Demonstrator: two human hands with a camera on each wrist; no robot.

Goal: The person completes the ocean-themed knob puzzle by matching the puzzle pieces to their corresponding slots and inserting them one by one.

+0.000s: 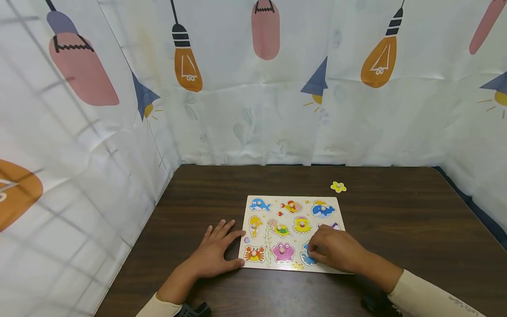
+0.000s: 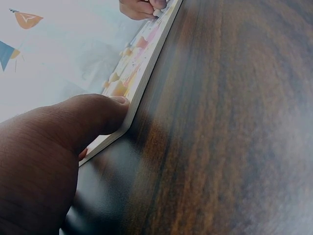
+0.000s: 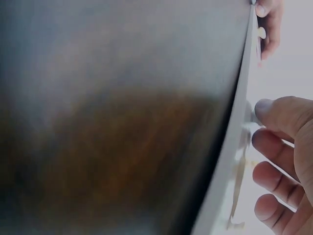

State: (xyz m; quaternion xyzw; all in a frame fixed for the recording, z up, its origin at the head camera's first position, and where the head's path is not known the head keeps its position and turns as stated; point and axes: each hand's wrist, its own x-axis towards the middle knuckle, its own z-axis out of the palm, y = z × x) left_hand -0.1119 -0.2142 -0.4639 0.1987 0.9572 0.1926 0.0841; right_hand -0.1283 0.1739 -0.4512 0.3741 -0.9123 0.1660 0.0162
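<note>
A pale wooden knob-puzzle board (image 1: 264, 241) lies flat on the table, with sea-animal pieces such as a crab (image 1: 254, 254), a pink shell-shaped piece (image 1: 283, 252), a turtle (image 1: 280, 229) and an octopus (image 1: 302, 225) in it. My left hand (image 1: 214, 253) has its fingers spread at the board's left edge; its thumb (image 2: 105, 115) rests on the near corner. At the board's lower right, my right hand (image 1: 336, 248) pinches the knob of a blue puzzle piece (image 1: 307, 259), partly hidden by the fingers. Thumb and forefinger meet at this knob in the right wrist view.
A yellow flower-shaped piece (image 1: 338, 187) lies on the dark wooden table (image 1: 396, 211), beyond the board's far right corner. A printed white curtain (image 1: 245, 119) hangs along the back and sides. Dark objects sit near both wrists at the front.
</note>
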